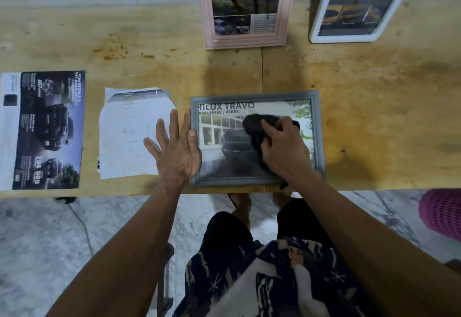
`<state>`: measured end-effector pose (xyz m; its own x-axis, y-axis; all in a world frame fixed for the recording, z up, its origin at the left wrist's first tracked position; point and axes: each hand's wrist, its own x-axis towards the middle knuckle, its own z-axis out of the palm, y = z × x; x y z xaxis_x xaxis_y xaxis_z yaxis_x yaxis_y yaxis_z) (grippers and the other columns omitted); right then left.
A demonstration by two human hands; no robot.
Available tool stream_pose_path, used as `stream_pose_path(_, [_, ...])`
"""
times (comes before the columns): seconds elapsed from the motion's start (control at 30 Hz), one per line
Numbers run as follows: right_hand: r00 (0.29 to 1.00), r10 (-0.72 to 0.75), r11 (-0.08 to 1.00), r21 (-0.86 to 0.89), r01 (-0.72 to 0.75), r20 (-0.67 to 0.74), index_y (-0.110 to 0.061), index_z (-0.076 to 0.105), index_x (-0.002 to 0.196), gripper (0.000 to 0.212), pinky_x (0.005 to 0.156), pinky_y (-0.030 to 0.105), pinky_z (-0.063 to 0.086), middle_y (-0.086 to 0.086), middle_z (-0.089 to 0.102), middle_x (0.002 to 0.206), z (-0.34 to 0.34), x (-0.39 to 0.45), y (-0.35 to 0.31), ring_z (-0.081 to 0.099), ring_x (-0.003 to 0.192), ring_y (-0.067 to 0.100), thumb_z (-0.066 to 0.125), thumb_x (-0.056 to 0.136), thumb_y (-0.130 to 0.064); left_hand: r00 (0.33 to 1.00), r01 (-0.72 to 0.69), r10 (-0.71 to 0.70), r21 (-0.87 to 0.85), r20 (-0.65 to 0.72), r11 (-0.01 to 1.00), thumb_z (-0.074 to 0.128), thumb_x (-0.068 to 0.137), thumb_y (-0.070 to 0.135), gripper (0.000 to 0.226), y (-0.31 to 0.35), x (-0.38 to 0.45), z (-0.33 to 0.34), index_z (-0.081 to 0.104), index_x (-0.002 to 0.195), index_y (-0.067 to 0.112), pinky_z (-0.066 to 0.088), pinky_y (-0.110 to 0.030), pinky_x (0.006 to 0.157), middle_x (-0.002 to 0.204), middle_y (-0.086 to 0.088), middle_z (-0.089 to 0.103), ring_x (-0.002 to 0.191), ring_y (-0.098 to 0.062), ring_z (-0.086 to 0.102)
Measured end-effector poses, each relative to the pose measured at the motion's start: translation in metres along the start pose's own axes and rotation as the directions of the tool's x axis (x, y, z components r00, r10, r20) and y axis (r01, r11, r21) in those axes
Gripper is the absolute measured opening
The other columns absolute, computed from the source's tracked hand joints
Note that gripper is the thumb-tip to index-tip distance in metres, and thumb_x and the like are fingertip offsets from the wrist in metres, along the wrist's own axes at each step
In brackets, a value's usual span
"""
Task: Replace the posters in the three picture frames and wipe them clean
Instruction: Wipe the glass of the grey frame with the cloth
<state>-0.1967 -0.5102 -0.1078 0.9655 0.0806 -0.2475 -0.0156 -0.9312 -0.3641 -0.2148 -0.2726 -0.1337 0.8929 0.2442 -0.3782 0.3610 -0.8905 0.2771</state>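
Observation:
A grey picture frame point(318, 127) lies flat at the table's near edge, holding a truck poster headed "HILUX TRAVO". My right hand point(284, 149) presses a black cloth point(254, 127) onto its glass. My left hand point(174, 147) lies flat with fingers spread at the frame's left edge, thumb on the frame's rim, holding nothing. A pink frame point(209, 32) and a white frame point(321, 30) with car posters lean against the wall at the back.
Two loose sheets lie on the wooden table point(149, 42) left of the grey frame: a dark car poster point(47, 129) and a torn white sheet point(129, 132). A pink basket point(441, 212) stands on the floor at right. My legs are below the table edge.

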Motion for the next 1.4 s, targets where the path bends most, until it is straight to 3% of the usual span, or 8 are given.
stream_pose_path(0.1, [0.991,0.115,0.993,0.008,-0.115,-0.064,-0.018,0.053,0.138,0.046,0.071,0.041,0.048,0.014,0.045,0.115,-0.010,-0.004,0.024,0.047,0.099,0.035,0.050,0.092,-0.023,1.000,0.006,-0.006,-0.013,-0.008,1.000,0.002,0.102,0.053,0.053,0.001,-0.001,0.000,-0.002,0.154,0.048,-0.015,-0.061,0.115,0.165,0.017,-0.009,0.152,-0.020,-0.016])
stream_pose_path(0.33, [0.970,0.227,0.973,0.048,-0.224,-0.082,-0.008,0.053,0.134,0.046,0.084,0.046,0.046,0.023,0.048,0.117,-0.001,-0.029,0.012,0.049,0.098,0.042,0.051,0.088,-0.013,0.999,0.017,-0.017,-0.010,-0.029,1.000,0.002,0.102,0.053,0.052,0.002,-0.002,0.001,0.000,0.154,0.048,-0.017,-0.059,0.113,0.165,0.017,-0.007,0.152,-0.020,-0.015])
stream_pose_path(0.43, [0.983,0.173,0.983,0.072,-0.169,-0.057,-0.008,0.054,0.131,0.044,0.079,0.042,0.051,0.022,0.048,0.115,0.013,-0.035,-0.011,0.052,0.092,0.038,0.052,0.088,-0.018,0.999,0.022,-0.022,-0.006,-0.028,1.000,0.001,0.102,0.054,0.053,0.001,-0.001,0.002,-0.001,0.154,0.048,-0.017,-0.059,0.114,0.165,0.017,-0.007,0.152,-0.020,-0.014])
stream_pose_path(0.5, [0.990,0.140,0.984,0.112,-0.140,0.011,-0.012,0.049,0.137,0.048,0.084,0.043,0.050,0.019,0.043,0.122,0.021,-0.035,-0.030,0.049,0.100,0.037,0.050,0.091,-0.023,1.000,0.022,-0.022,-0.013,-0.021,1.000,0.002,0.102,0.054,0.053,0.000,0.000,0.003,-0.001,0.154,0.049,-0.016,-0.060,0.114,0.165,0.017,-0.008,0.152,-0.020,-0.015])
stream_pose_path(0.67, [0.993,-0.059,0.994,0.097,0.049,0.106,-0.016,0.044,0.142,0.052,0.083,0.045,0.048,0.017,0.041,0.121,0.037,-0.036,-0.075,0.043,0.100,0.036,0.051,0.091,-0.022,1.000,0.022,-0.022,-0.026,0.012,0.999,0.002,0.102,0.055,0.053,-0.001,0.001,0.002,-0.003,0.154,0.050,-0.018,-0.060,0.114,0.165,0.017,-0.010,0.151,-0.019,-0.018])
stream_pose_path(0.87, [0.974,-0.137,0.989,0.083,0.123,0.183,-0.024,0.050,0.133,0.043,0.082,0.048,0.045,0.014,0.038,0.129,0.046,-0.043,-0.096,0.041,0.111,0.035,0.049,0.090,-0.025,0.997,0.000,0.001,-0.015,0.079,1.000,0.000,0.101,0.057,0.053,-0.005,0.005,0.000,-0.006,0.153,0.051,-0.019,-0.063,0.113,0.164,0.017,-0.017,0.150,-0.020,-0.023])
stream_pose_path(1.13, [0.917,-0.355,0.927,-0.057,0.370,0.181,-0.028,0.068,0.107,0.030,0.084,0.044,0.040,0.002,0.050,0.117,0.031,-0.051,-0.060,0.045,0.109,0.028,0.064,0.078,-0.021,0.999,0.029,-0.029,0.013,0.022,1.000,0.005,0.103,0.053,0.054,0.007,-0.002,-0.001,-0.002,0.156,0.044,-0.016,-0.063,0.113,0.166,0.012,-0.011,0.152,-0.024,-0.017])
stream_pose_path(1.4, [0.939,-0.314,0.936,-0.119,0.330,0.139,-0.027,0.075,0.093,0.028,0.082,0.041,0.045,0.000,0.058,0.105,-0.004,-0.049,0.027,0.052,0.100,0.026,0.061,0.069,-0.024,0.998,0.065,-0.066,0.061,0.016,0.996,0.006,0.103,0.052,0.054,0.012,-0.004,0.001,-0.001,0.156,0.042,-0.013,-0.063,0.115,0.166,0.012,-0.008,0.152,-0.025,-0.013])
